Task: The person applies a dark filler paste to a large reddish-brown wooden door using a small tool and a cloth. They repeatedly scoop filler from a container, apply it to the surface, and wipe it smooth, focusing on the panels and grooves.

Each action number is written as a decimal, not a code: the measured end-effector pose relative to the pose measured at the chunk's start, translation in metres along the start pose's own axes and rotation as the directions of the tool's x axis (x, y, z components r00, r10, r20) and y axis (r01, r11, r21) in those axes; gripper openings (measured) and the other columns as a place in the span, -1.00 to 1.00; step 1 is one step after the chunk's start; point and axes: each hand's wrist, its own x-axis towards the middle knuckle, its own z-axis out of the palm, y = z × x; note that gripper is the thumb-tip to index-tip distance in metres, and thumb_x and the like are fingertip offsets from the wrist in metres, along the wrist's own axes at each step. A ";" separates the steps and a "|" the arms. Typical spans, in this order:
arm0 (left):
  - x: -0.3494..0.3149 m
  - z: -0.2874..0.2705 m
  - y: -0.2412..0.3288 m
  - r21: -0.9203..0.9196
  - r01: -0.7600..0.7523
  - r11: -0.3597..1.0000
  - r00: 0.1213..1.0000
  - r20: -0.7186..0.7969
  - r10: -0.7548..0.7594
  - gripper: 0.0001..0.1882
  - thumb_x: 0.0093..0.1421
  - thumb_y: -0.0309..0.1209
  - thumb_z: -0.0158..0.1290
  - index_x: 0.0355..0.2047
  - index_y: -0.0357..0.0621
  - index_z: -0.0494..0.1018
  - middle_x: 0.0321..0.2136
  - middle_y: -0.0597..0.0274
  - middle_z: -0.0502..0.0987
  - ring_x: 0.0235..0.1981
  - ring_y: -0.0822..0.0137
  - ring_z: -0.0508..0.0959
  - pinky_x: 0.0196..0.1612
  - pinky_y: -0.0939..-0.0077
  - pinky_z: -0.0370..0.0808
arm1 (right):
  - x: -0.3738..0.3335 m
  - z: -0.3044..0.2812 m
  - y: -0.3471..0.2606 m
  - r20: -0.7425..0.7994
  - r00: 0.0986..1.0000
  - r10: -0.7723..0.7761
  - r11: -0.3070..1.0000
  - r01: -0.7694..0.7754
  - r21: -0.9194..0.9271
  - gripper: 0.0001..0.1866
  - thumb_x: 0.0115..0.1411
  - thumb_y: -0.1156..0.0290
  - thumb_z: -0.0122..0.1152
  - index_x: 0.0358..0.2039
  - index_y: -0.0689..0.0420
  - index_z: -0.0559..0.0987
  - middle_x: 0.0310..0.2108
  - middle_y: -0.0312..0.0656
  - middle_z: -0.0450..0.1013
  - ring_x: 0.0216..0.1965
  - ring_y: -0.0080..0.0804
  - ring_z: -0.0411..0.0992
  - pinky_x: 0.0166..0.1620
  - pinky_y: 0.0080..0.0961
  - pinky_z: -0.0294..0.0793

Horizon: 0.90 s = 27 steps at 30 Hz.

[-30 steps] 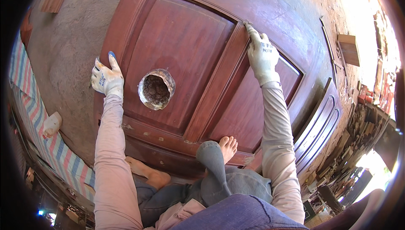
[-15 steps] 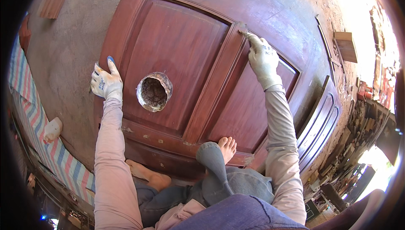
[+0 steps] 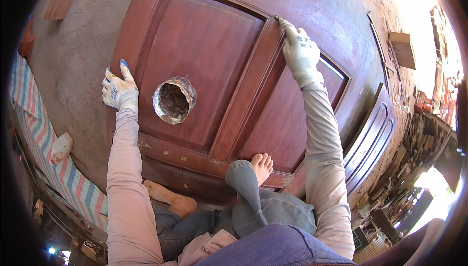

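A reddish-brown wooden panel door (image 3: 204, 66) lies flat before me. At its left edge rests my left hand (image 3: 121, 88), in a white work glove with a blue thumb tip; the thumb is stretched out and apart from the fingers. My right hand (image 3: 301, 54), gloved too, reaches to the top of the door's middle upright (image 3: 248, 83). Its index finger points along the wood, the others are curled, and a small dark tip shows at the end; what it holds is too small to name. A crusted round pot (image 3: 174, 100) with brown matter inside stands on the left panel.
My bare foot (image 3: 262, 167) is on the door's near part. A striped sheet (image 3: 58, 168) with a white container (image 3: 62, 147) lies left. On the right are a smaller dark panel (image 3: 371, 137), a wooden block (image 3: 402, 50) and piled wood scraps (image 3: 404, 168).
My right hand has moved slightly up and left along the top of the middle upright. A grey patch seen there earlier no longer shows. The left hand stays at the door's edge.
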 end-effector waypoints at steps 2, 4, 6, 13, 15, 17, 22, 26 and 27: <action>-0.002 -0.001 0.001 0.001 0.001 1.000 1.000 0.004 -0.001 -0.25 0.33 0.32 -0.13 0.16 -0.05 0.47 -0.02 0.00 0.61 -0.02 -0.03 0.63 0.05 0.02 0.51 | -0.012 0.005 -0.003 0.036 0.999 -0.006 0.999 0.007 -0.040 -0.51 0.29 0.42 0.05 0.20 -0.28 0.53 -0.21 -0.09 0.56 -0.28 -0.05 0.61 -0.20 -0.14 0.59; -0.001 0.000 -0.004 0.007 0.001 1.000 1.000 -0.007 -0.001 -0.25 0.33 0.32 -0.13 0.16 -0.04 0.47 -0.02 0.00 0.61 -0.03 -0.04 0.63 0.05 0.02 0.51 | -0.013 -0.003 -0.007 0.078 0.997 -0.024 0.998 0.028 -0.049 -0.52 0.30 0.44 0.03 0.20 -0.27 0.53 -0.20 -0.08 0.56 -0.26 -0.06 0.60 -0.19 -0.14 0.59; -0.001 -0.001 -0.003 0.004 0.003 1.000 1.000 -0.015 -0.003 -0.26 0.32 0.32 -0.13 0.16 -0.04 0.47 -0.02 0.00 0.61 -0.03 -0.04 0.63 0.04 0.02 0.51 | -0.005 -0.017 -0.001 0.115 0.993 -0.040 0.999 0.038 0.020 -0.53 0.30 0.43 0.03 0.19 -0.27 0.53 -0.20 -0.08 0.56 -0.25 -0.06 0.60 -0.17 -0.15 0.59; -0.003 -0.008 0.003 0.002 0.018 1.000 1.000 0.018 -0.018 -0.25 0.34 0.33 -0.18 0.18 -0.03 0.45 -0.01 -0.02 0.60 -0.01 -0.06 0.61 0.06 0.00 0.50 | -0.011 -0.008 0.000 0.021 1.000 -0.019 0.997 0.018 0.081 -0.58 0.29 0.40 0.05 0.13 -0.26 0.56 -0.16 -0.13 0.57 -0.19 -0.04 0.59 -0.12 -0.14 0.58; -0.003 -0.004 -0.002 -0.004 0.006 1.000 1.000 -0.019 -0.006 -0.25 0.32 0.32 -0.14 0.14 -0.06 0.48 -0.06 -0.04 0.61 -0.05 -0.07 0.62 0.03 -0.01 0.49 | -0.008 -0.017 0.003 0.053 0.999 -0.013 0.997 0.009 0.078 -0.58 0.28 0.40 0.05 0.13 -0.27 0.56 -0.15 -0.15 0.58 -0.18 -0.04 0.59 -0.12 -0.15 0.58; -0.001 -0.005 0.001 -0.010 0.008 1.000 1.000 0.006 -0.007 -0.24 0.31 0.33 -0.13 0.14 -0.06 0.47 -0.05 -0.04 0.60 -0.05 -0.08 0.61 0.02 -0.02 0.48 | 0.000 -0.018 0.010 -0.030 0.998 0.061 0.991 -0.058 0.117 -0.57 0.30 0.43 0.04 0.13 -0.27 0.56 -0.17 -0.12 0.58 -0.14 -0.05 0.59 -0.09 -0.15 0.57; 0.002 -0.004 -0.003 -0.008 -0.016 1.000 1.000 -0.008 0.016 -0.27 0.33 0.28 -0.12 0.18 -0.07 0.45 0.00 -0.01 0.58 0.04 -0.03 0.56 0.12 -0.03 0.40 | -0.015 -0.020 0.000 0.116 0.993 0.031 0.983 -0.051 0.176 -0.55 0.34 0.45 0.02 0.19 -0.23 0.55 -0.01 -0.14 0.59 0.02 -0.13 0.56 0.04 -0.24 0.54; 0.002 -0.007 -0.002 0.018 -0.064 0.998 0.998 0.010 0.064 -0.28 0.36 0.24 -0.14 0.16 -0.15 0.45 -0.03 -0.07 0.59 -0.02 -0.07 0.60 0.05 0.05 0.51 | -0.031 -0.020 -0.011 0.100 0.988 0.122 0.875 -0.154 0.459 -0.60 0.41 0.47 -0.02 0.19 -0.09 0.56 0.14 -0.18 0.55 0.18 -0.26 0.50 0.20 -0.38 0.44; 0.002 -0.007 -0.005 0.008 -0.074 0.997 0.997 0.003 0.074 -0.28 0.36 0.24 -0.13 0.15 -0.16 0.45 -0.03 -0.08 0.59 -0.03 -0.06 0.61 0.03 0.05 0.53 | -0.032 -0.018 -0.013 0.098 0.986 0.132 0.828 -0.164 0.536 -0.61 0.42 0.47 -0.02 0.19 -0.06 0.56 0.14 -0.17 0.55 0.19 -0.27 0.49 0.21 -0.38 0.43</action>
